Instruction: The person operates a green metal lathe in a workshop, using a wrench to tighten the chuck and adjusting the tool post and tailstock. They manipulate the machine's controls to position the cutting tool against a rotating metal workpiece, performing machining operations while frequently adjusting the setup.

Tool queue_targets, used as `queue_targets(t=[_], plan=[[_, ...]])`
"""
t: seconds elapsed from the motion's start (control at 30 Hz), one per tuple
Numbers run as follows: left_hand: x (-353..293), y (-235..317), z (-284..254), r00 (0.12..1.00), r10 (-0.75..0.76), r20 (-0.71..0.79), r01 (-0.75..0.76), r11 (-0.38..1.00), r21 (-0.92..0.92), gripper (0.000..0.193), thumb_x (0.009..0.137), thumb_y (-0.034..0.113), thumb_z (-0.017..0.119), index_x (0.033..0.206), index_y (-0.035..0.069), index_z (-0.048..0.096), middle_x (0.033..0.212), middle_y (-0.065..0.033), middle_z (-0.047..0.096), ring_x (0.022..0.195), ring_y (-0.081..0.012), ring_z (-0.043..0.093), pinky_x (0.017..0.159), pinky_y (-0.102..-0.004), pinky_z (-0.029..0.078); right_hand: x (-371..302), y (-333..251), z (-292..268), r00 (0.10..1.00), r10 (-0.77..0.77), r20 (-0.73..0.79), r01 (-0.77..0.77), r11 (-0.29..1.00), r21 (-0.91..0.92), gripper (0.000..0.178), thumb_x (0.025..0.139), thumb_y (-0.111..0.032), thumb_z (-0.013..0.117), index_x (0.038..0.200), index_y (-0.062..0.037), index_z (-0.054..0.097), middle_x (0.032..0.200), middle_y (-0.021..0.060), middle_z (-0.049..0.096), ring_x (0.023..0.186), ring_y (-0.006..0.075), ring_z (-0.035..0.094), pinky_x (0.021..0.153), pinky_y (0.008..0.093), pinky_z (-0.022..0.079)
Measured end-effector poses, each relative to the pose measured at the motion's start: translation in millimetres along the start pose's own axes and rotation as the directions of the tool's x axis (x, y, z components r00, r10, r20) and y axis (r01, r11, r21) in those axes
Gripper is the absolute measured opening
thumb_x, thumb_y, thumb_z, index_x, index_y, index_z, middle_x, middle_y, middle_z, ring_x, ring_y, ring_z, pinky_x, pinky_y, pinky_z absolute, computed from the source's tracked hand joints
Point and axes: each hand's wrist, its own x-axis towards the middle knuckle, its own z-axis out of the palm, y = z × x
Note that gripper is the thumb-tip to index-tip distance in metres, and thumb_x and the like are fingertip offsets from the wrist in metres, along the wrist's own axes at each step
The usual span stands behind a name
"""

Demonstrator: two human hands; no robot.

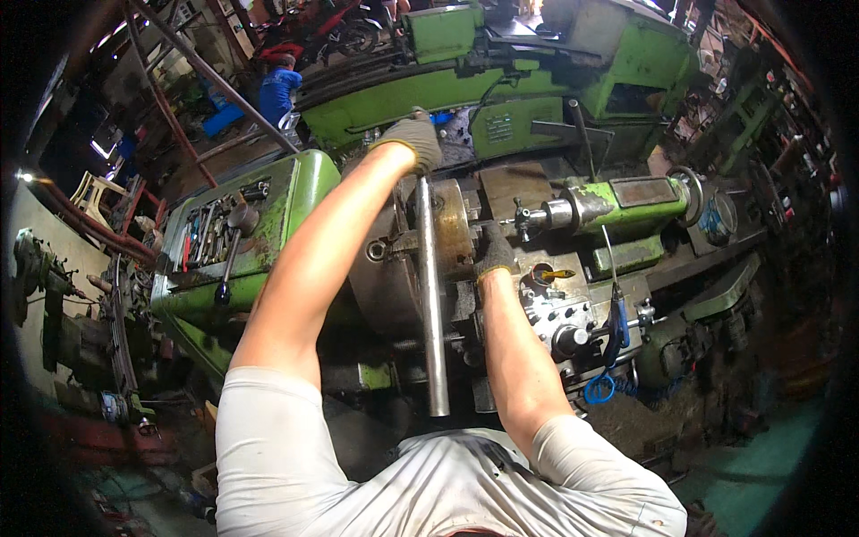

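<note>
A lathe lies in front of me, its large chuck [458, 224] left of the green tailstock [631, 204]. A long bright steel bar [431, 313] crosses in front of the chuck, its near end pointing toward my body. My left hand [416, 143], in a grey knitted glove, is closed round the bar's far end. My right hand [494, 251], gloved too, is at the right face of the chuck, close to the drill chuck [528, 219] on the tailstock. Its fingers are mostly hidden, so what it grips, if anything, does not show.
Wrenches and small tools [210, 234] lie on the green headstock. A tin with a yellow-handled brush [559, 274] stands beside the tool post [565, 327]. A blue air gun [619, 322] hangs at the carriage. Another person in blue [281, 89] is beyond, near another green machine [519, 116].
</note>
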Motion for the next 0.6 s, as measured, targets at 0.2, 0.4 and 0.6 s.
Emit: queue_targets(t=[0.2,0.4,0.6], plan=[[-26.3,13.6,-7.6,0.780,0.609,-0.144,-0.553,0.778,0.297,0.081,0.081,0.035,0.072,0.151,0.007,0.042,0.123,-0.0210,0.068,0.116,-0.0397,0.064,0.101,-0.0462,0.048,-16.8,-20.5,14.2,0.789,-0.600,-0.133,0.411,0.676,-0.612,0.032,0.095,-0.024,0.065,0.111,0.0025,0.070,0.103,0.0141,0.071,0.094,0.0254,0.066,0.084,0.0398,0.052],[-83.6,2.7,1.2,0.793,0.573,-0.208,-0.489,0.801,0.345,0.076,0.073,0.060,0.077,0.135,0.017,0.065,0.141,-0.0132,0.058,0.144,-0.0302,0.040,0.115,-0.0595,0.024,-67.9,-89.7,79.1,0.491,-0.871,-0.006,0.736,0.418,-0.533,0.030,0.096,-0.019,0.064,0.114,0.0040,0.068,0.112,0.0147,0.070,0.102,0.0252,0.064,0.094,0.0357,0.049],[-120.0,-25.2,-2.1,0.871,0.486,-0.075,-0.461,0.753,-0.470,0.087,0.077,0.066,0.077,0.140,0.010,0.057,0.161,-0.0263,0.029,0.152,-0.0384,0.028,0.125,-0.0437,0.020,-84.9,-157.8,155.4,0.304,-0.848,0.434,0.883,0.079,-0.463,0.035,0.090,-0.015,0.066,0.123,-0.0043,0.066,0.122,0.0174,0.067,0.115,0.0324,0.063,0.100,0.0395,0.048]])
